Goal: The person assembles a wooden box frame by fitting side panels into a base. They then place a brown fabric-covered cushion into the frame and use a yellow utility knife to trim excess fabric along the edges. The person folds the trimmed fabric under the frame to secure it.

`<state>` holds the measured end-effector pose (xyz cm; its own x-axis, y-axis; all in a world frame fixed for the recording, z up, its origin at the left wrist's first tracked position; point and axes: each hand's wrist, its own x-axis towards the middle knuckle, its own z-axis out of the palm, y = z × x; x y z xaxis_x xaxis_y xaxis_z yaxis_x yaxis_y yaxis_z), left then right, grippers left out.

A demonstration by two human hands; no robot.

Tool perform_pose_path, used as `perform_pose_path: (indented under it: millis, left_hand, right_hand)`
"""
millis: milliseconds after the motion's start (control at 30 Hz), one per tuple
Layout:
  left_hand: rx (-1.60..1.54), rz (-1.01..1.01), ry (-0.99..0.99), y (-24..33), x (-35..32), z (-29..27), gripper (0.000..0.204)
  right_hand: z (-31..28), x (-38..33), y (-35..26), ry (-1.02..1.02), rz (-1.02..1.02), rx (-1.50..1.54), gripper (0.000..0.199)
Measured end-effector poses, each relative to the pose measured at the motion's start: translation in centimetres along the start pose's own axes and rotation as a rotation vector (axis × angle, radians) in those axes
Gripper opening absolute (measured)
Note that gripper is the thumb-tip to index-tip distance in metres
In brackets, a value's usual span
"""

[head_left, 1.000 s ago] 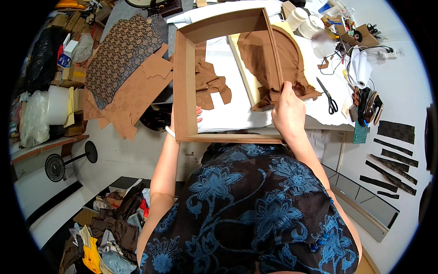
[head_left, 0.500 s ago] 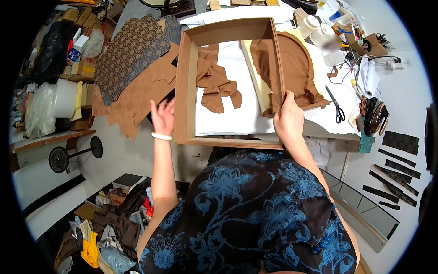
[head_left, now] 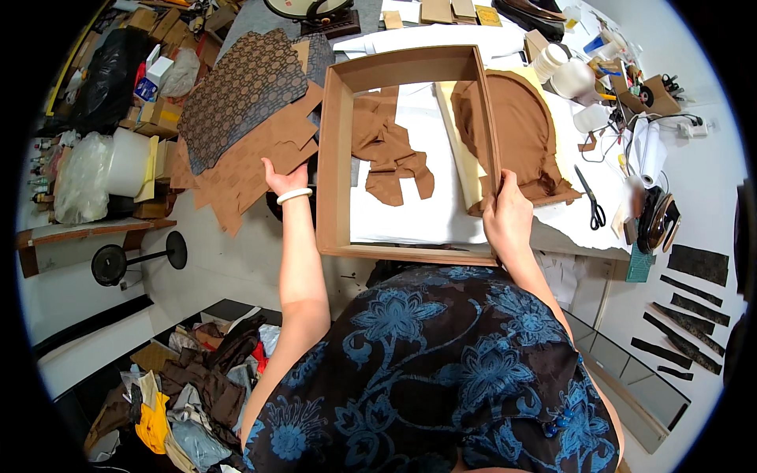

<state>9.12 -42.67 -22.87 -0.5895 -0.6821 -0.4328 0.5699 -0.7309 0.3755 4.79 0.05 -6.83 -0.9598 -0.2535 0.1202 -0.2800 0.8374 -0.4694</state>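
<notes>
A brown rectangular frame, with deep sides and no bottom, is held up at the table's front edge. My right hand grips its right side near the front corner, fingers wrapped round the wall. Just left of the frame is my left hand, with a white bangle on its wrist. Its thumb stands apart from the fingers, by the lower edge of the brown patterned sheets; whether it touches them I cannot tell. Through the frame, cut pieces of brown material show on white paper.
A gathered brown round-edged piece lies on yellow-edged backing to the right. Black scissors rest beyond it. Dark patterned sheets overlap the brown ones. White tubs stand at the back right. A heap of cloth lies at lower left.
My left hand has moved up and away from the frame's left side toward the brown sheets. My right hand keeps its grip. The whole view has shifted slightly.
</notes>
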Motion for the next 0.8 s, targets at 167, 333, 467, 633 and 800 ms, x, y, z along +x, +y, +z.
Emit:
perform_pose_path:
  millis: [167, 333, 467, 633, 800]
  left_hand:
    - [-0.022, -0.008, -0.002, 2.7, 2.6, -2.0, 0.057]
    - [-0.003, -0.046, 0.013, 4.5, 5.0, -2.4, 0.056]
    - [-0.006, -0.042, 0.01, 5.3, 6.5, -2.3, 0.061]
    - [0.034, -0.153, 0.044, 5.5, 6.2, -1.3, 0.072]
    - [0.391, -0.541, 0.12, 5.2, 2.7, -0.7, 0.078]
  right_hand:
    - [0.6, 0.5, -0.4, -0.026, -0.04, 0.061, 0.038]
    - [2.5, 1.0, -0.4, -0.035, -0.016, 0.114, 0.038]
    - [4.0, 1.3, -1.2, -0.071, 0.016, 0.172, 0.037]
    - [7.2, 1.5, 0.6, -0.053, 0.024, 0.237, 0.038]
    - [9.7, 1.1, 2.2, -0.002, 0.028, 0.241, 0.037]
